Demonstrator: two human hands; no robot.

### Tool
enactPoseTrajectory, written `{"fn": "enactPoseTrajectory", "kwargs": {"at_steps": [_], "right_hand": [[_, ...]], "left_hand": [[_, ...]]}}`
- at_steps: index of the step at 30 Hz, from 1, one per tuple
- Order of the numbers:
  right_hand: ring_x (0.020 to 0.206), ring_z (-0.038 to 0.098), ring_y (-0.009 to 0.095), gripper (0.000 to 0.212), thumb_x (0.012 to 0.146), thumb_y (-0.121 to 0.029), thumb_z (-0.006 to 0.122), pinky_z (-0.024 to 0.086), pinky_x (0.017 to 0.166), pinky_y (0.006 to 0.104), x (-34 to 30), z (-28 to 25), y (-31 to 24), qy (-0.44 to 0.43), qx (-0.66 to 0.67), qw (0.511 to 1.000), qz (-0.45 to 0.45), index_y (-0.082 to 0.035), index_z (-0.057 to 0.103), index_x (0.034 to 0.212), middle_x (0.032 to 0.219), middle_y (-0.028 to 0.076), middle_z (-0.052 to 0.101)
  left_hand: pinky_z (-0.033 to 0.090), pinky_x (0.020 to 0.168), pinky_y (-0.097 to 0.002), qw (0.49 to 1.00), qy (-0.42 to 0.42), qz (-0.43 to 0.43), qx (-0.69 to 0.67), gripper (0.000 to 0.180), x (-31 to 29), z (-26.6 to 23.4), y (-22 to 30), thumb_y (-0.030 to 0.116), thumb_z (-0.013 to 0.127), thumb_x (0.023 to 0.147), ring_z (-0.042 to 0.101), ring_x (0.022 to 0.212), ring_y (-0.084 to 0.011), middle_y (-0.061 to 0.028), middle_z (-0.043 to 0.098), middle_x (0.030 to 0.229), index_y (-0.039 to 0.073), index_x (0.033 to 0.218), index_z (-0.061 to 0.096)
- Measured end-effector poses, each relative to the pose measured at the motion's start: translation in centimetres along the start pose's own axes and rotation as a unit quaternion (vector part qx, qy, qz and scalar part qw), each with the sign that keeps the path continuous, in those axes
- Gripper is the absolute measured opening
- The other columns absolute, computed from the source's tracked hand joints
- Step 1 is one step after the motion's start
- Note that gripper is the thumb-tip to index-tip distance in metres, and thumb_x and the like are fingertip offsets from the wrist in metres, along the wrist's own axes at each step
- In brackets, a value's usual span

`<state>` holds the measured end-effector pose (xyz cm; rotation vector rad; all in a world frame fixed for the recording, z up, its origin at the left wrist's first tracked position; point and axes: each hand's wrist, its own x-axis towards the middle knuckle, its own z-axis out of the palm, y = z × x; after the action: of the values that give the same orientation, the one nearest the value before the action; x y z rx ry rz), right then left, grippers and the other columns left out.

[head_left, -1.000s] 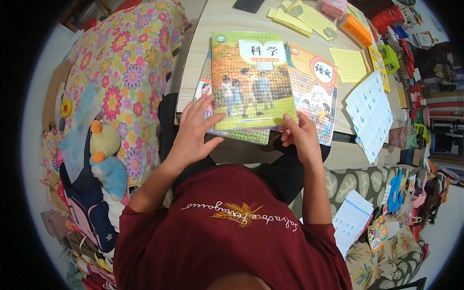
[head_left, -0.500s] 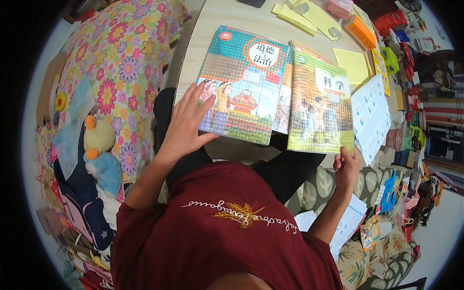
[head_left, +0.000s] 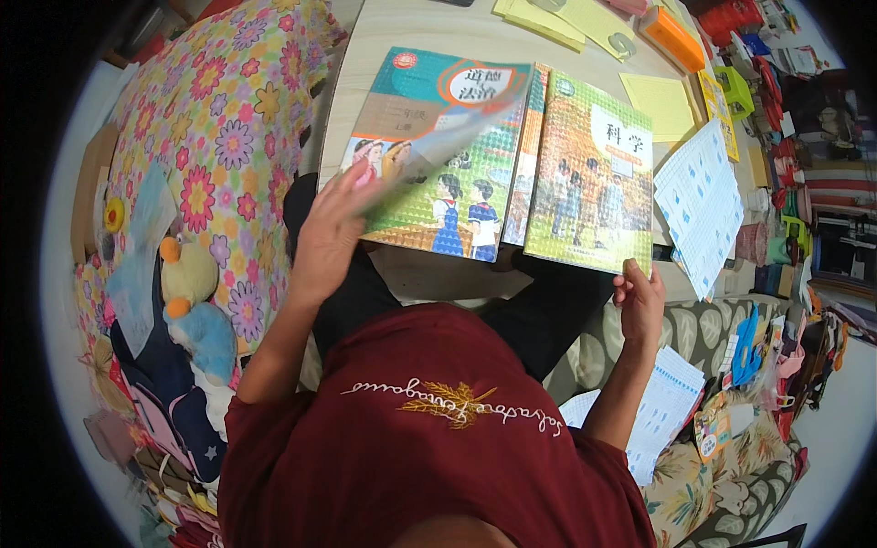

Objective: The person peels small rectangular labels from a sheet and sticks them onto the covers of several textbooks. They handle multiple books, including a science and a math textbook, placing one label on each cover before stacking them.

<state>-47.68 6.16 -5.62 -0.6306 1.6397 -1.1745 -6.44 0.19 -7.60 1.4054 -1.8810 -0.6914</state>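
A teal and brown textbook lies at the table's near edge with its lower right part bent up, blurred by motion. My left hand grips its lower left side, fingers over the cover. Beneath the lifted part shows another illustrated cover with two children drawn on it. To the right, a green textbook with a figure scene rests over further book edges. My right hand pinches the green textbook's lower right corner.
Yellow paper sheets and an orange box occupy the far right of the table. Printed sheets overhang its right edge. A flowered bedspread with a plush toy is at left; a leaf-patterned sofa is at right.
The teal textbook's lower right part has been raised and bent toward the upper left, uncovering the cover below. The green textbook and my right hand have shifted slightly left and up.
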Motion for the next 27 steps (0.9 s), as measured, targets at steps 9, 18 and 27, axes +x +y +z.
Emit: {"fn": "enactPoseTrajectory", "kwargs": {"at_steps": [9, 18, 27], "right_hand": [[0.047, 0.048, 0.006, 0.026, 0.092, -0.031, 0.052, 0.038, 0.044, 0.0195, 0.3, -0.3, 1.0, 0.03, -0.021, 0.999, 0.028, -0.006, 0.054, 0.099, 0.065, 0.004, 0.059], [0.05, 0.055, 0.008, 0.028, 0.093, -0.025, 0.052, 0.04, 0.042, 0.0192, -0.4, 0.5, 0.3, 0.058, -0.05, 0.996, -0.035, -0.002, 0.052, 0.108, 0.066, 0.005, 0.059], [0.051, 0.053, 0.008, 0.029, 0.091, -0.016, 0.053, 0.04, 0.045, 0.019, -0.4, 1.0, 0.2, 0.047, -0.027, 0.998, -0.041, 0.001, 0.05, 0.114, 0.072, 0.003, 0.058]], "left_hand": [[0.042, 0.08, -0.0257, 0.931, 0.132, -0.193, -0.28, 0.033, 0.6, -0.8, -1.5, 0.022, 0.045, 0.095, 0.053, 0.087, -0.0125, -0.0118, 0.059, 0.107, -0.006, 0.108, 0.056], [0.027, 0.105, -0.0453, 0.985, -0.069, 0.126, 0.097, 0.042, 0.9, 1.4, 3.9, 0.003, 0.054, 0.077, 0.033, 0.126, -0.0407, -0.0148, 0.045, 0.132, 0.003, 0.119, 0.056], [0.026, 0.106, -0.0435, 0.984, -0.118, 0.086, 0.105, 0.061, 0.6, 1.3, 2.9, 0.006, 0.066, 0.071, 0.029, 0.132, -0.0369, -0.0167, 0.036, 0.14, 0.002, 0.128, 0.046]]}}
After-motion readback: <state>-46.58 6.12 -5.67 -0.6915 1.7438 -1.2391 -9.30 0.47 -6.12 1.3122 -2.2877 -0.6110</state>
